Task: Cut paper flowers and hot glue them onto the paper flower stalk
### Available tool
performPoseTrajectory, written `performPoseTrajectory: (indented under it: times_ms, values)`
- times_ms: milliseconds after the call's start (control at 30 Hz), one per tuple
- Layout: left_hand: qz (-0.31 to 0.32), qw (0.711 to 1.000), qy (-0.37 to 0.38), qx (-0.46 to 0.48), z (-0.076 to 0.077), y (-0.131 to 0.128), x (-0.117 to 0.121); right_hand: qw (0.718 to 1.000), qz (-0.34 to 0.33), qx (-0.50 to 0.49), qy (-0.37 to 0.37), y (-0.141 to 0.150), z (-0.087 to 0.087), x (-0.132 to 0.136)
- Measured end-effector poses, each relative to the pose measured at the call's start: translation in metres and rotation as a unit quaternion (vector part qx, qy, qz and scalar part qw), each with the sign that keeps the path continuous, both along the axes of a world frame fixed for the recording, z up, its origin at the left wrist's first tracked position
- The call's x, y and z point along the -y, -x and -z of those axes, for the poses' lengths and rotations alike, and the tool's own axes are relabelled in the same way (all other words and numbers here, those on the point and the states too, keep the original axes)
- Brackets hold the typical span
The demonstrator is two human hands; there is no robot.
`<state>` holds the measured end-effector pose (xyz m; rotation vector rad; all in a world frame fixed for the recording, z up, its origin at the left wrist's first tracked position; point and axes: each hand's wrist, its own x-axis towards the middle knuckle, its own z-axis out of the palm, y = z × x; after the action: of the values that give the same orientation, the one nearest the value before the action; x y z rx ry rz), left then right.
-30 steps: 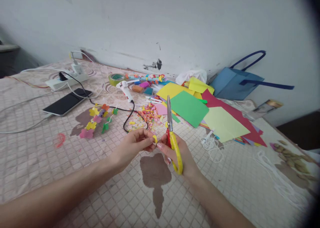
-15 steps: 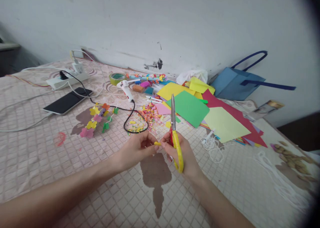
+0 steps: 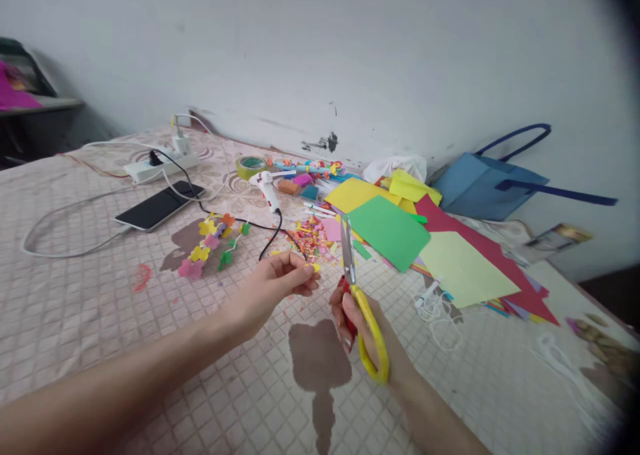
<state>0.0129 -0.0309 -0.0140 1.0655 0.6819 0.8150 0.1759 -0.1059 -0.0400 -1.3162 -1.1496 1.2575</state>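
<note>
Left hand (image 3: 287, 275) pinches a small yellow piece (image 3: 315, 268) between thumb and fingertips; right hand (image 3: 364, 327) grips scissors (image 3: 349, 263) by red and yellow handles, blades pointing away, slightly parted. Piece sits at left fingertips, just left of scissors, above tablecloth. Looks like paper or thin foam, probably feather-light, bendy, easy to crease; best held at the edge. Scissors likely heavier, rigid, slick metal blades, smooth looped handles for hold. Beyond: loose multicolored scraps (image 3: 311, 237), flat smooth green sheet (image 3: 389, 232), flower string (image 3: 199, 254) with rounded petals, hard white glue gun (image 3: 268, 192). Tablecloth (image 3: 240, 402) grid-patterned.
</note>
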Motion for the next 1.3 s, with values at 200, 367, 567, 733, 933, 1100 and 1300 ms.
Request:
performPoseTrajectory:
  times_ms: [200,367,567,733,933,1100,1300]
  values:
    - [-0.057,0.998,-0.023,0.023,-0.003,0.001,-0.003,0.997,-0.028,0.076,0.016,0.010,0.003,0.007]
    - [-0.023,0.997,-0.049,-0.059,-0.001,-0.003,0.005,0.999,0.041,-0.023,-0.002,0.013,-0.005,0.002]
    - [0.025,0.990,-0.086,-0.110,0.006,-0.008,0.016,0.994,0.082,-0.073,-0.002,0.007,-0.005,0.000]
    - [0.041,0.985,-0.111,-0.121,0.012,-0.008,0.016,0.996,0.077,-0.049,-0.011,0.005,-0.001,0.000]
    - [0.071,0.984,-0.100,-0.127,0.015,-0.008,0.016,0.996,0.077,-0.034,-0.009,0.003,-0.010,0.001]
    - [0.008,0.995,-0.063,-0.078,-0.001,-0.004,0.011,0.999,0.032,0.010,0.009,0.002,-0.012,0.003]
    - [-0.033,0.999,-0.034,-0.002,-0.009,0.002,0.000,0.988,-0.043,0.148,0.007,0.002,-0.009,0.007]
